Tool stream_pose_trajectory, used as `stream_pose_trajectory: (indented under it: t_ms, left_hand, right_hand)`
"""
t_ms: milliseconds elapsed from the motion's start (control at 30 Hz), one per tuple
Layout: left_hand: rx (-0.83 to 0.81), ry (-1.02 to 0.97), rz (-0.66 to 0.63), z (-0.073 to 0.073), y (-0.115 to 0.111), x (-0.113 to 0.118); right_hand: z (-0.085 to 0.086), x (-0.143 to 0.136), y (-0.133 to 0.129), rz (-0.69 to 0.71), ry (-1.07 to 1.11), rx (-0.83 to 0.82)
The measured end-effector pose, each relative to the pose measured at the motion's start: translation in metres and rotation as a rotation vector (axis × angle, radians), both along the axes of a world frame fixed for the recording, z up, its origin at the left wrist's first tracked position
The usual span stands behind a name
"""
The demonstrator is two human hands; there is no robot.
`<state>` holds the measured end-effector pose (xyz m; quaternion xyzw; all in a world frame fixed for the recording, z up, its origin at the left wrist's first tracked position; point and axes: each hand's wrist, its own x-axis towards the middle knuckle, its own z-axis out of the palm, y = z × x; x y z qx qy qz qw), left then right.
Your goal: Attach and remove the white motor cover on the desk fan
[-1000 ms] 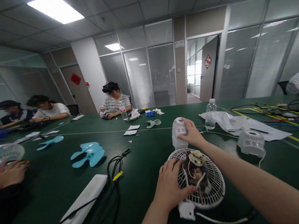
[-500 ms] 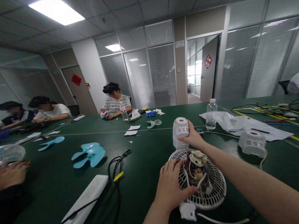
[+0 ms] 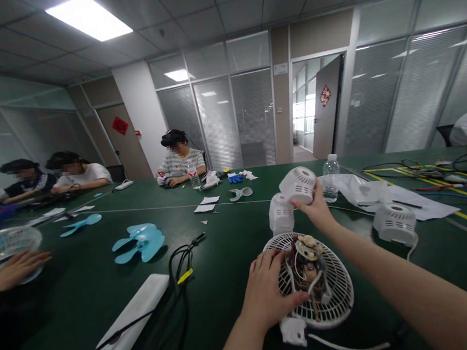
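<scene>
My right hand (image 3: 319,209) is closed on a white vented fan motor cover (image 3: 300,184), holding it up off the table. Just behind and below it, a similar white motor cover (image 3: 281,214) stands upright, partly overlapped by the lifted one. A white fan grille (image 3: 339,275) lies in front of me with the bare motor (image 3: 309,264) and its wires facing up at its middle. My left hand (image 3: 268,288) holds the grille at its left side, thumb and fingers against the motor. A white plug-like housing with a cord (image 3: 294,331) lies at the near rim.
Another motor cover (image 3: 395,222) and a water bottle (image 3: 332,178) stand to the right. Blue fan blades (image 3: 139,242), a white power strip (image 3: 134,316) and black cables (image 3: 181,272) lie to the left. A co-worker's hand (image 3: 16,270) rests on another grille at far left.
My right hand has lifted one motor cover off the other and moved it up and right, tilting it. My left hand and the grille have stayed in place.
</scene>
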<state>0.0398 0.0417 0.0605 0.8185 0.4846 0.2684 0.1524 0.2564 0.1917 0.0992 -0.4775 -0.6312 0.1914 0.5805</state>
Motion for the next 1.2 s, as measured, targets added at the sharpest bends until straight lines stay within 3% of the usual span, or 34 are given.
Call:
stream_pose_trajectory:
  t_ms: [133,300,400,533,733,1200]
  left_hand:
    - [0.012,-0.01,0.005,-0.001,0.0,0.001]
    - [0.003,0.029,0.032,-0.004,0.002,0.003]
    - [0.024,0.068,0.051,-0.007,0.002,0.005]
    - [0.069,0.105,0.045,-0.007,-0.002,0.008]
    - [0.111,0.123,0.043,-0.004,-0.007,0.015]
    - [0.213,0.122,0.058,-0.009,-0.004,0.015]
  right_hand:
    - [-0.003,0.011,-0.047,-0.045,0.117,-0.004]
    - [-0.021,0.023,-0.118,-0.032,0.264,-0.056]
    - [-0.032,0.028,-0.139,-0.042,0.325,-0.059]
    - [-0.04,0.027,-0.145,-0.015,0.345,-0.052]
    - [-0.04,0.019,-0.156,0.081,0.084,-0.012]
    - [-0.05,0.015,-0.163,0.241,-0.107,-0.163]
